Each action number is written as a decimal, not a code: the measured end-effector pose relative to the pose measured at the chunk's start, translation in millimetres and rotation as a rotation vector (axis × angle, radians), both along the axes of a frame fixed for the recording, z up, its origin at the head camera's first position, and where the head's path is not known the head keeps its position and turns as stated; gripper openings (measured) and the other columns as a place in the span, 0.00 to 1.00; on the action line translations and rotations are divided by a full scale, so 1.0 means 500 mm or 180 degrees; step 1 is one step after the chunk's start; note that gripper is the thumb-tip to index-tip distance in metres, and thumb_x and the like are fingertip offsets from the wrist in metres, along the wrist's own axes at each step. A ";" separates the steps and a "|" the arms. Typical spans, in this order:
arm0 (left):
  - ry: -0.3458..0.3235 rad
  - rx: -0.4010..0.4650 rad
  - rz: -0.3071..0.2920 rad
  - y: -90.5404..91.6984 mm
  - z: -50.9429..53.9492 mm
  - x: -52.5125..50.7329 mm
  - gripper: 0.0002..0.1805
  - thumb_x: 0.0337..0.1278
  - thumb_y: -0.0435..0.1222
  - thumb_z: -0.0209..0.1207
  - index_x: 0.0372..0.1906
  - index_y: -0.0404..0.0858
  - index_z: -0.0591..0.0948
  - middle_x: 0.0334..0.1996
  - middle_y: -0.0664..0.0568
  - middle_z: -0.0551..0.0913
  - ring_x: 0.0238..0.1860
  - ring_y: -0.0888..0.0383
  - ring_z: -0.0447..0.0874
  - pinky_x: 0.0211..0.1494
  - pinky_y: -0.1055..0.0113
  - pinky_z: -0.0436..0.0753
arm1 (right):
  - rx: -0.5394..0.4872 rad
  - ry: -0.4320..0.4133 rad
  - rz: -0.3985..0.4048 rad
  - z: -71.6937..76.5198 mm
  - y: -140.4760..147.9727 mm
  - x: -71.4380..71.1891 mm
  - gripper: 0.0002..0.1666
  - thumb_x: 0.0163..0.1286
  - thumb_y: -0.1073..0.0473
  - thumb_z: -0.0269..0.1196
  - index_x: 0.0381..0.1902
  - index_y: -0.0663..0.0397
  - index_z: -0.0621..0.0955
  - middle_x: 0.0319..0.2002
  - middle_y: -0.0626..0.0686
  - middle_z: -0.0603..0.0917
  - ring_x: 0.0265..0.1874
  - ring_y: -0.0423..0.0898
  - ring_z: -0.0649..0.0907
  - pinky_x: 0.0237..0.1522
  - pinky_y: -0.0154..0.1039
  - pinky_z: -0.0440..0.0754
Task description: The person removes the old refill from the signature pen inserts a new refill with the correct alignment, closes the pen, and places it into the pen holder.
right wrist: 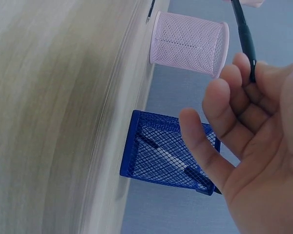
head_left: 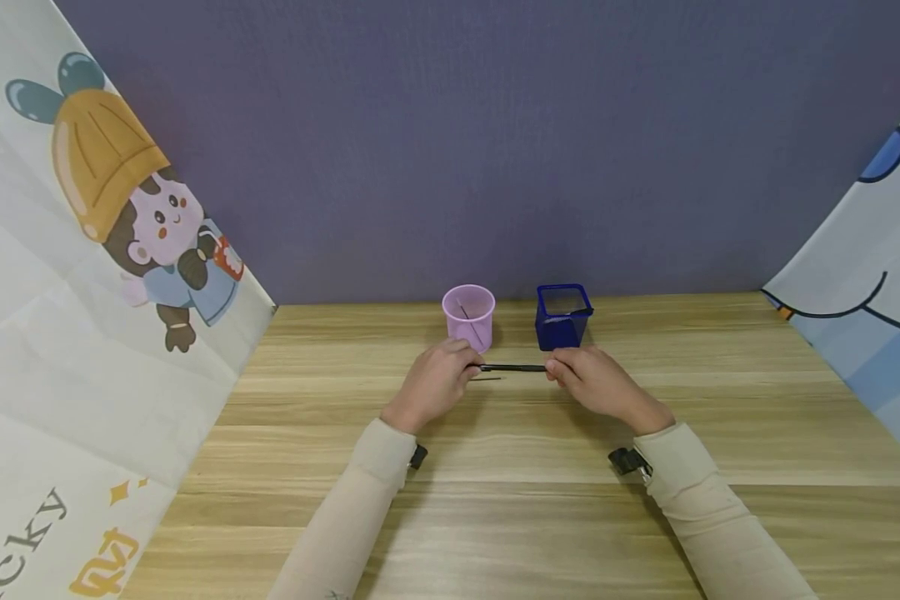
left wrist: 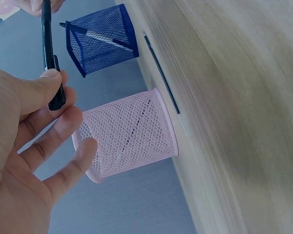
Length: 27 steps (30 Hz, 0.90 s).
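Note:
A black pen (head_left: 513, 367) spans the space between the two hands above the table. My left hand (head_left: 437, 377) pinches its clip end between thumb and index finger, the other fingers spread loosely in the left wrist view. At the opposite end, my right hand (head_left: 598, 383) pinches the pen's tip end. Below the pen, a thin dark pen refill (left wrist: 162, 73) lies on the table. Behind the left hand stands a pink mesh cup (right wrist: 185, 41) with a thin dark stick, like a refill, inside. A blue mesh holder (right wrist: 171, 163) behind the right hand contains a pen with dark ends.
The wood-grain table (head_left: 510, 517) reaches back to a dark blue-grey panel (head_left: 495, 150). Printed white cloths hang at the left (head_left: 82, 350) and right sides. Both wrists carry small black devices.

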<state>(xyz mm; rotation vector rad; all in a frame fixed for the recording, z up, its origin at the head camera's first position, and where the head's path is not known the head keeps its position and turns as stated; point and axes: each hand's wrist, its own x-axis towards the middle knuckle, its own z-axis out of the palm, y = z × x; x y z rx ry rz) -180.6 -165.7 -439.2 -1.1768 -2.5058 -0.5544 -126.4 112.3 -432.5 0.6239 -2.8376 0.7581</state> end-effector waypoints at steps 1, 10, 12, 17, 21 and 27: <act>-0.0001 0.0003 0.0001 0.000 0.000 0.000 0.04 0.65 0.35 0.66 0.42 0.42 0.88 0.39 0.55 0.87 0.45 0.56 0.84 0.52 0.61 0.85 | -0.0001 0.0002 0.0003 0.000 0.000 0.000 0.17 0.81 0.59 0.54 0.28 0.49 0.78 0.19 0.40 0.72 0.17 0.34 0.68 0.28 0.33 0.70; -0.0019 -0.0036 0.0025 0.003 0.003 0.002 0.04 0.66 0.35 0.65 0.43 0.42 0.88 0.40 0.55 0.87 0.46 0.56 0.84 0.53 0.61 0.86 | 0.0022 0.0000 -0.0007 -0.002 0.003 -0.002 0.18 0.82 0.58 0.54 0.28 0.51 0.79 0.19 0.40 0.72 0.17 0.35 0.69 0.28 0.33 0.70; -0.0016 -0.0040 0.0033 0.004 0.004 0.003 0.04 0.66 0.35 0.65 0.43 0.42 0.88 0.41 0.55 0.87 0.46 0.56 0.84 0.53 0.61 0.86 | 0.0013 0.0003 -0.0022 -0.003 0.004 -0.003 0.18 0.82 0.58 0.53 0.28 0.49 0.78 0.19 0.40 0.72 0.18 0.35 0.69 0.28 0.34 0.70; -0.0007 -0.0009 0.0052 0.004 0.004 0.003 0.05 0.66 0.36 0.66 0.43 0.43 0.88 0.41 0.55 0.87 0.46 0.56 0.84 0.52 0.60 0.86 | -0.0017 0.0023 -0.0042 -0.005 0.006 -0.003 0.17 0.82 0.58 0.54 0.28 0.48 0.78 0.19 0.40 0.72 0.18 0.35 0.69 0.28 0.34 0.70; -0.0040 0.0021 0.0053 0.004 0.003 0.002 0.06 0.66 0.36 0.66 0.45 0.43 0.88 0.43 0.55 0.87 0.47 0.56 0.85 0.52 0.60 0.86 | -0.0029 0.0044 -0.0048 -0.005 0.006 -0.002 0.17 0.81 0.58 0.54 0.28 0.47 0.77 0.20 0.41 0.72 0.18 0.36 0.68 0.28 0.34 0.69; -0.0124 0.0064 0.0060 0.004 0.005 0.000 0.08 0.66 0.35 0.66 0.48 0.42 0.87 0.46 0.54 0.88 0.50 0.56 0.85 0.56 0.60 0.86 | -0.0070 0.0030 -0.0084 -0.003 0.009 0.000 0.17 0.82 0.56 0.53 0.30 0.47 0.79 0.21 0.44 0.75 0.19 0.36 0.69 0.28 0.34 0.70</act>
